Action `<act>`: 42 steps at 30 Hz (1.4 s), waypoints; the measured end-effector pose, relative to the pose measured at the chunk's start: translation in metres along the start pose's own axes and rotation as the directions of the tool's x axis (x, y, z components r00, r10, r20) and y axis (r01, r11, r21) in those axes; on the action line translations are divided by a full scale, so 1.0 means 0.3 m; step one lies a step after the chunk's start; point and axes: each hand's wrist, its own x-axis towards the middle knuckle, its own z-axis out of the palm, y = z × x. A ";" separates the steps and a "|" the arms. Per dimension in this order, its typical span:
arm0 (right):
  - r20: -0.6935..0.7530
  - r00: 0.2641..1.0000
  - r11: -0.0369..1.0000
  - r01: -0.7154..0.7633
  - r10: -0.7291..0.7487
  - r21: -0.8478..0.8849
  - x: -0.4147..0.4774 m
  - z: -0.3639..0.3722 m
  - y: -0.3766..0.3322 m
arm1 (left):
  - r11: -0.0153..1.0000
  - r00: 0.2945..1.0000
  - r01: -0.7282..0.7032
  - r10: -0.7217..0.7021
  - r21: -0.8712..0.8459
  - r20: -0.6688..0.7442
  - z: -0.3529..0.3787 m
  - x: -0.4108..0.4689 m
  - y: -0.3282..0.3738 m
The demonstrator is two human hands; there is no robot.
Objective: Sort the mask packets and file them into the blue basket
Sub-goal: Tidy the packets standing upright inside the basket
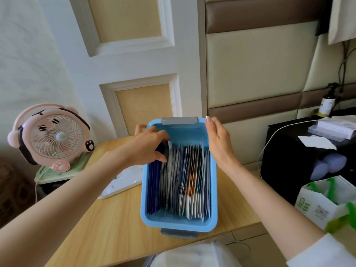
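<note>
Filing step: my left hand [148, 146] pinches upright mask packets [183, 180] in blue plastic basket [179, 221], right hand [218, 141] open, steadying the rim; next, close gaps

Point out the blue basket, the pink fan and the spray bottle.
blue basket [179, 225]: head view, near rim.
pink fan [57, 136]: head view, grille.
spray bottle [327, 104]: head view, label.

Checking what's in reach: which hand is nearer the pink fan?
Left. The left hand is at the basket's left side, toward the fan; the right hand is at its right rim.
</note>
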 end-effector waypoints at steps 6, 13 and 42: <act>-0.001 1.000 1.000 -0.007 0.007 0.012 0.005 0.007 0.001 | 0.999 1.000 -0.008 0.008 -0.037 -0.011 0.010 0.000 -0.006; 0.001 1.000 0.999 0.012 -0.012 0.046 0.000 0.007 -0.003 | 0.982 0.999 -0.033 0.030 -0.184 -0.016 -0.027 -0.040 -0.014; -0.026 0.999 0.999 -0.030 0.031 0.044 0.030 0.021 0.015 | 0.997 0.995 -0.069 0.070 0.019 -0.069 0.038 0.019 0.072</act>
